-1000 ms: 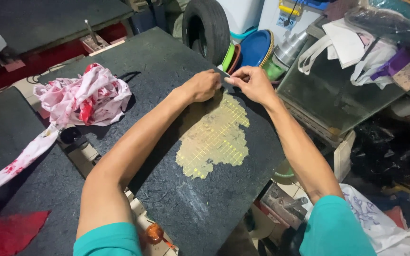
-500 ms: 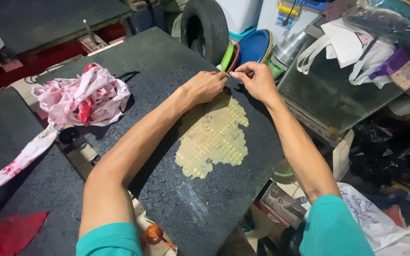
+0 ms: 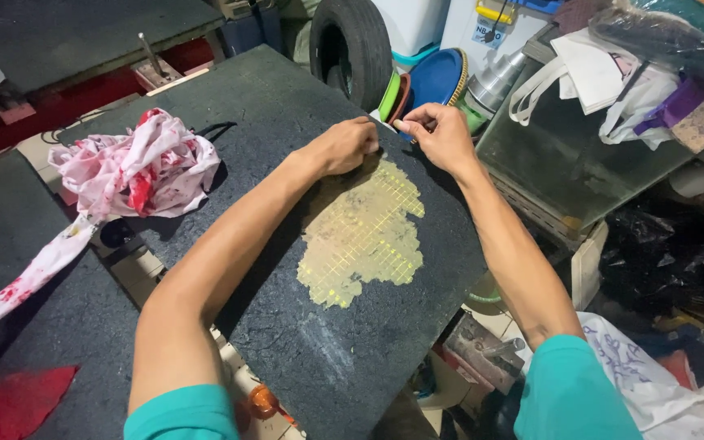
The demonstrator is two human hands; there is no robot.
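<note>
My left hand (image 3: 350,145) was closed in a loose fist and pressed on the far edge of the dark board (image 3: 287,122), just above the yellow grid patch (image 3: 364,236). My right hand (image 3: 442,134) was near it, with the fingers pinched narrow on a small thing at the board's corner; what it was I could not tell. A pink and white cloth (image 3: 136,167) lay on the left, well apart, and a tyre (image 3: 356,45) stood behind the board.
</note>
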